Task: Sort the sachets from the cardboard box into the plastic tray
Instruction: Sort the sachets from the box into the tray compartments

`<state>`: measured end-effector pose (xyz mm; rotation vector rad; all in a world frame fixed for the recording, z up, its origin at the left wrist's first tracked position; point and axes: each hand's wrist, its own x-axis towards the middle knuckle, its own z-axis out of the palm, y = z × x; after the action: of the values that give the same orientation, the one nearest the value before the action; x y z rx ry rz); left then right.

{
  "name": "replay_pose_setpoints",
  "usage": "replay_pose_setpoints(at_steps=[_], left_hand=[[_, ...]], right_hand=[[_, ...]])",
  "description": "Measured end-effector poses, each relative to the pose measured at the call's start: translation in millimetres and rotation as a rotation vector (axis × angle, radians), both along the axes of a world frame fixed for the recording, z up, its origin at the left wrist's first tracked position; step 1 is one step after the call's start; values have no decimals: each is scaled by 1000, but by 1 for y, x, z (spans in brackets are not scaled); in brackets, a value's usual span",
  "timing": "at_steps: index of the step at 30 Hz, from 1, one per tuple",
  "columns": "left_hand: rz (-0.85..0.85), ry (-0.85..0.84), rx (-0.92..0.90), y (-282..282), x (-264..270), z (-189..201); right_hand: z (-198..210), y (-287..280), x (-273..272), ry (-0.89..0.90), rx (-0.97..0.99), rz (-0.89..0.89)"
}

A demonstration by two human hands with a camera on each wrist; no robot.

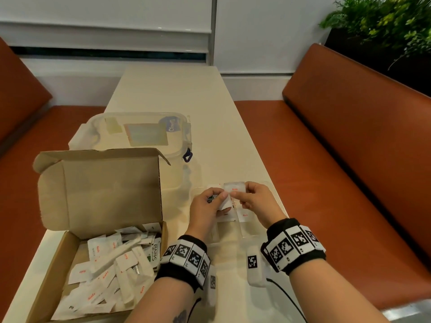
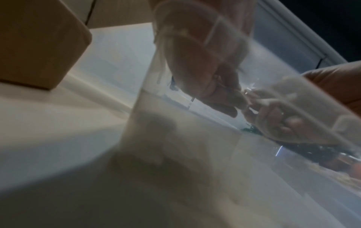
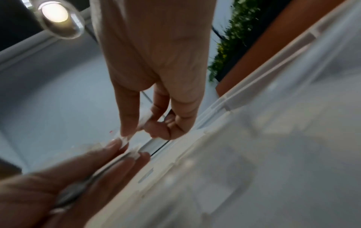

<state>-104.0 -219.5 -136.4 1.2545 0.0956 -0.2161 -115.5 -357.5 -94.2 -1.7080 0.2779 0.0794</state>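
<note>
Head view: flat white paper sachets (image 1: 106,264).

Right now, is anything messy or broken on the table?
Nothing looks broken or spilled. The sachets lie jumbled inside the open cardboard box, waiting to be sorted. Both hands hold sachets over the clear plastic tray.

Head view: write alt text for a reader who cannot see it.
Both hands, left hand and right hand, pinch white salt sachets over a clear plastic tray on a cream table. An open cardboard box of sachets sits left.
</note>
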Motion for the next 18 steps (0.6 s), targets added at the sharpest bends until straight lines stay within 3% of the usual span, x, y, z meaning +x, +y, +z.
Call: replay_pose_setpoints(at_steps=[5, 9, 14, 18], left_hand=[[9, -27, 99, -1, 0, -1], [52, -41, 119, -1, 1, -3], [40, -42, 100, -2, 1, -5], [96, -35, 46, -2, 3, -7]], right_hand=[[6, -8, 7, -148, -347, 62], [4, -10, 10, -74, -516, 138], [7, -12, 8, -81, -505, 155], [13, -26, 10, -27, -783, 219]])
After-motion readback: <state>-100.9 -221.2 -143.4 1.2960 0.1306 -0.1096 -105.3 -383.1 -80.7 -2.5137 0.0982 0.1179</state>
